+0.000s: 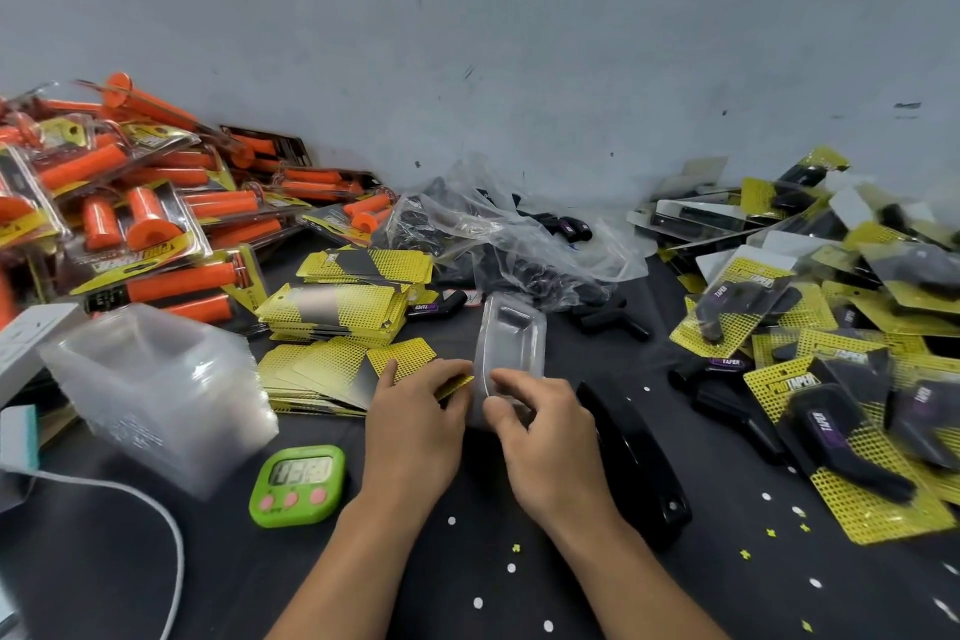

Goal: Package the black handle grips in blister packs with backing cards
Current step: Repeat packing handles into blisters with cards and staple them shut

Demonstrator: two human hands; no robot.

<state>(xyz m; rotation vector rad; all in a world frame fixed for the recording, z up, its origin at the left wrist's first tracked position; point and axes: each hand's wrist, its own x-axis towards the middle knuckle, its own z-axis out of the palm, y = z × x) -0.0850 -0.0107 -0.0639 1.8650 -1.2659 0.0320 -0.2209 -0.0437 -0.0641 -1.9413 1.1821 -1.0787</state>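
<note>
Item, fingers [447, 372] of your left hand [415, 424]: pinching the corner of one yellow backing card [456, 384], its edge brought against the blister pack [511, 343]. Item, fingers [511, 382] of your right hand [550, 437]: curled round the near end of that pack, thumb underneath. Hazards, as judged: the card may enter askew and buckle if you push before its edge is square to the shell. The thin plastic may flex or spring from too hard a pinch. A second card may cling to the first, since the fanned card stack [337, 314] lies just beside it. Condition of pack: clear, moulded, cavity apparently empty, held over the dark bench [519, 561]; whether its far end rests there or is lifted cannot be told. Black handle grips [615, 320]: loose, matte, beyond the pack and apart from it, more in the crumpled plastic bag [519, 234] behind. None is yet loaded, so closing the pack now would mean reopening it. Stapler [636, 463]: black, just right of your right hand. Finished packs [841, 426]: heaped at far right. Empty blister stack [150, 390]: far left.
</note>
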